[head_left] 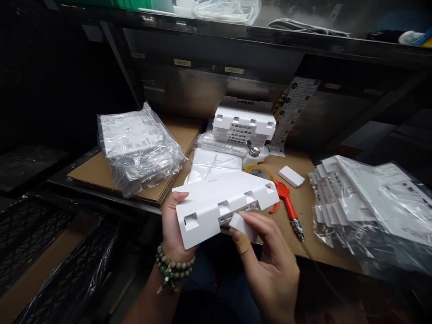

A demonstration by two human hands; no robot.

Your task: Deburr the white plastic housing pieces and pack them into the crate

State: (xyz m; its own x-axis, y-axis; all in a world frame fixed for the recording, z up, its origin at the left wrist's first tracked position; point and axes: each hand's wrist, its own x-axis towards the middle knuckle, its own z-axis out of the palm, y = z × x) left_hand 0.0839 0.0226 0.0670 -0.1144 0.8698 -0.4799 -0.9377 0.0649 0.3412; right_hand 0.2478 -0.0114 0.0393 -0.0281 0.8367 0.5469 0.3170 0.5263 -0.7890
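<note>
A white plastic housing [209,193] with square recesses and a row of port openings along its edge is tilted in front of me. My left hand [175,225] grips its left end, thumb on top, with a beaded bracelet on the wrist. Between the thumb and fingers of my right hand [266,256] is a small white block [243,226], pinched close against the port edge of the housing. Whether the block touches that edge I cannot tell. A bandage-like wrap covers part of my right thumb.
Behind stand stacked white housings [245,121], a metal-topped bottle [253,155] and a yellow tape roll [259,172]. An orange air gun [286,202] with a hose lies right, near another white block [290,176]. Bagged parts lie left [135,144] and right [371,202]. A shelf [216,33] overhangs.
</note>
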